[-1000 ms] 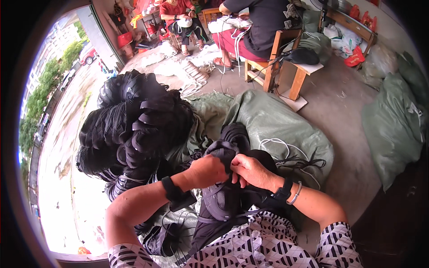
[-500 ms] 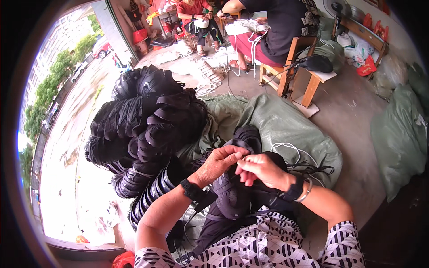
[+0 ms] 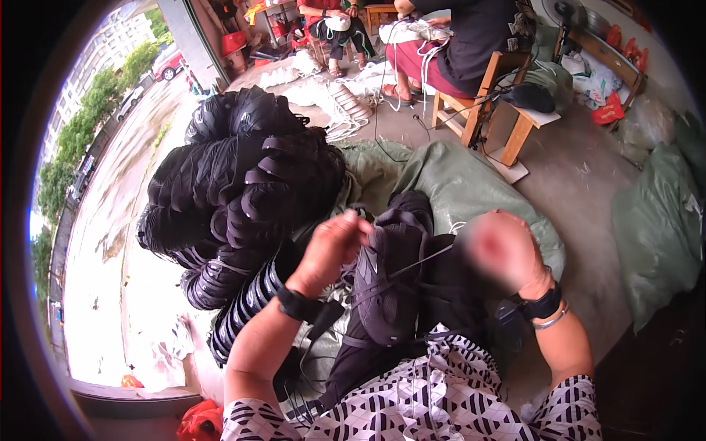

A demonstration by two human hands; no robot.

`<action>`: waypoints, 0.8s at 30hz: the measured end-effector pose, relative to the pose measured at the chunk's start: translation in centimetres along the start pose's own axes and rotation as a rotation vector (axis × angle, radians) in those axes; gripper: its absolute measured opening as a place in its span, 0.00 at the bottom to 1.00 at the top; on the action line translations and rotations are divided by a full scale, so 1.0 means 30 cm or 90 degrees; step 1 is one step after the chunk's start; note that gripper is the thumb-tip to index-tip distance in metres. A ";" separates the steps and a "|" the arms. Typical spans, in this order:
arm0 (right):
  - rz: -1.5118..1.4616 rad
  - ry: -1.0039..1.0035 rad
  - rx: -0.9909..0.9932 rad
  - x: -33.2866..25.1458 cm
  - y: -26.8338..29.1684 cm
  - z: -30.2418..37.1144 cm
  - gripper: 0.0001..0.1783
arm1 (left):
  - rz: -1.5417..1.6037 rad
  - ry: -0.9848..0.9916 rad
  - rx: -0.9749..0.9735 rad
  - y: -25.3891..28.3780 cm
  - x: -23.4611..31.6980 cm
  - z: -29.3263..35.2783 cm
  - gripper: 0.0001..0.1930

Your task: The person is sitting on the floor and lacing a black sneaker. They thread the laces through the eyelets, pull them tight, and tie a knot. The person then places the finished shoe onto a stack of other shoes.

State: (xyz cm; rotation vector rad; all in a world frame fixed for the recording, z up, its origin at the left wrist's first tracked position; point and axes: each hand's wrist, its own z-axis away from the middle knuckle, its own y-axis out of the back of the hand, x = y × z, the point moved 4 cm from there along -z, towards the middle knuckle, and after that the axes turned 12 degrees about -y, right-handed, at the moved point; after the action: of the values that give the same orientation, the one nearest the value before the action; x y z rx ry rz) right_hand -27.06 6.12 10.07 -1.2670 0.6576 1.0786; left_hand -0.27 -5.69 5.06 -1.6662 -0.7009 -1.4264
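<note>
A black shoe (image 3: pixel 384 283) lies lengthwise on my lap, with dark lace crossing its front. The closed fingertips of my left hand (image 3: pixel 334 246) are at the upper left edge of the shoe and appear to pinch it. From the shoe a thin dark lace (image 3: pixel 421 260) runs taut up to the right. At its far end is my right hand (image 3: pixel 504 250), held out to the right and closed on the lace, though its fingers are smeared. Just left of my left hand rises a big pile of black shoes or shoe uppers (image 3: pixel 243 176), bundled in stacks.
Green woven sacks (image 3: pixel 471 184) lie in front of my knees, and another green sack (image 3: pixel 654 235) stands right. Ahead, a person in dark clothes sits on a wooden chair (image 3: pixel 482 95), another beyond, both handling white things. White cord bundles (image 3: pixel 342 103) cover the floor there.
My hands were together over the shoe's upper end. The right hand has swung out to the right, drawing the lace taut; the left has shifted slightly left and up.
</note>
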 end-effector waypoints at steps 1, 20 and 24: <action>-0.028 -0.009 0.043 0.016 0.094 0.004 0.14 | 0.068 0.023 0.081 0.122 -0.026 -0.003 0.16; 0.102 -0.108 0.231 0.211 0.415 0.070 0.15 | -0.378 -0.194 -0.011 0.035 0.010 0.231 0.09; 0.352 -0.201 0.020 0.243 0.042 -0.005 0.14 | -0.863 -0.601 -0.531 -0.264 0.046 0.266 0.18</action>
State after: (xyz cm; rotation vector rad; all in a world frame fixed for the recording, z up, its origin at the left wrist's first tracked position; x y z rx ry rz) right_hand -25.31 7.89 3.09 -0.8729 0.7967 1.6738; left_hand -2.38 5.05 7.96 -2.7548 -2.3226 -1.8410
